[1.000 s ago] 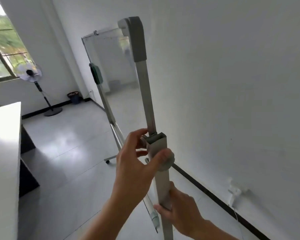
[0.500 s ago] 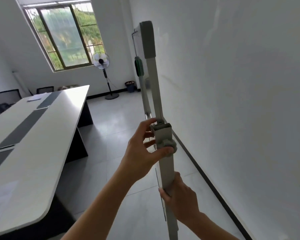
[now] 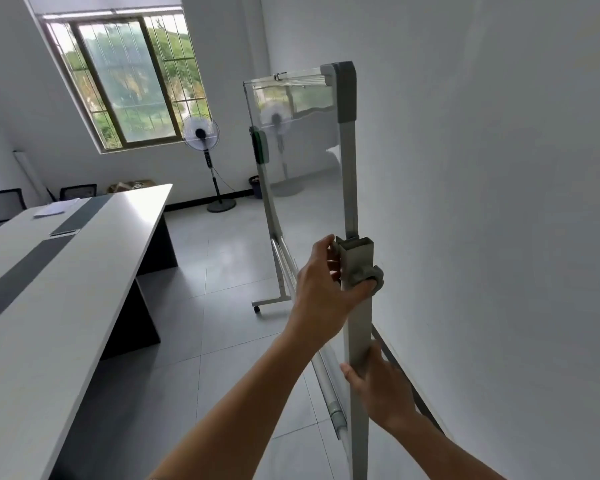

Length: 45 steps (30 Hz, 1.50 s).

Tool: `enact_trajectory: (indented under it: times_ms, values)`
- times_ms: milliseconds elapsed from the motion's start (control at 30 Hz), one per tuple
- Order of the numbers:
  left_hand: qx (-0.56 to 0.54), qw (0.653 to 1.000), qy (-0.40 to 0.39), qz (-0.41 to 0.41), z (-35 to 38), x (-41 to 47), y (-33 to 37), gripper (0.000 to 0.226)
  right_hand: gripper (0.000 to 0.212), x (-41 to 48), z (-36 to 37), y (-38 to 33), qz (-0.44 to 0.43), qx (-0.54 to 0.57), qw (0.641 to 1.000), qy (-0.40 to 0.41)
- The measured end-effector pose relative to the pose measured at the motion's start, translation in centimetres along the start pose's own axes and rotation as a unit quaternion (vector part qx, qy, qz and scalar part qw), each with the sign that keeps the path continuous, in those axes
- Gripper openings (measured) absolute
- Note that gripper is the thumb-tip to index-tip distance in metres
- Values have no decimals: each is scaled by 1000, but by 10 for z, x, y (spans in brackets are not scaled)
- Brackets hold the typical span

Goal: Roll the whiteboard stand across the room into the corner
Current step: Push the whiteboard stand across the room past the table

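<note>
Two hands grip stand post: left hand at knob, right hand lower. Post upright; board runs toward window. No writing seen.

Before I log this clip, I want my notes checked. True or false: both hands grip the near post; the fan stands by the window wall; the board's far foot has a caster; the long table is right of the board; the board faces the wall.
1. Both hands, left hand and right hand, grip the near post: true.
2. Fan by the window wall: true.
3. Far foot has a caster: true.
4. Table right of the whiteboard: false, left.
5. Board faces the wall: false, its reflective face turns toward the room.
</note>
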State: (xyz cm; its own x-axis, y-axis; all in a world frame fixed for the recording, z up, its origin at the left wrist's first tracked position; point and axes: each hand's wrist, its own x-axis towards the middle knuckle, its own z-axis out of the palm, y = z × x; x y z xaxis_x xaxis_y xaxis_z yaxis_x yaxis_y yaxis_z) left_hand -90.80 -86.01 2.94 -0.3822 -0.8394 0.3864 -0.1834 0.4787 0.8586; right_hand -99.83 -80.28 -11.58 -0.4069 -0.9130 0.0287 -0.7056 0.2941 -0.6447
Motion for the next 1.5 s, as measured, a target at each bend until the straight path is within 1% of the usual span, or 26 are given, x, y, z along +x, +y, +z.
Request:
enact_trajectory:
  times_ms: [100, 300, 500, 633, 733, 1000, 1167, 1333, 1500]
  values:
    - [1, 1000, 16, -9, 6, 47, -22, 85, 53, 51, 1, -1, -7, 2, 1000, -2]
    - [11, 999, 39, -3, 14, 141, -64, 73, 61, 159, 12, 4, -44, 5, 999, -2]
    - [22, 998, 60, -20, 14, 240, -109, 72, 51, 276, 26, -4, -71, -10, 997, -25]
    - [29, 996, 74, -33, 6, 305, -138, 72, 50, 352, 35, -18, -92, -17, 994, -48]
    - [34, 996, 78, -41, -3, 354, -164, 72, 52, 405, 48, -30, -95, -18, 994, -50]
    - [32, 995, 95, -25, -36, 484, -246, 73, 56, 544, 97, -70, -102, -12, 994, -24]
    - [36, 995, 90, -33, -74, 566, -293, 70, 49, 633, 125, -113, -89, -3, 995, -51]
    - [35, 994, 99, -40, -105, 648, -342, 71, 49, 722, 154, -151, -78, -2, 995, -58]
    - [41, 992, 114, -39, -136, 725, -393, 75, 52, 810, 189, -180, -112, -5, 992, -56]
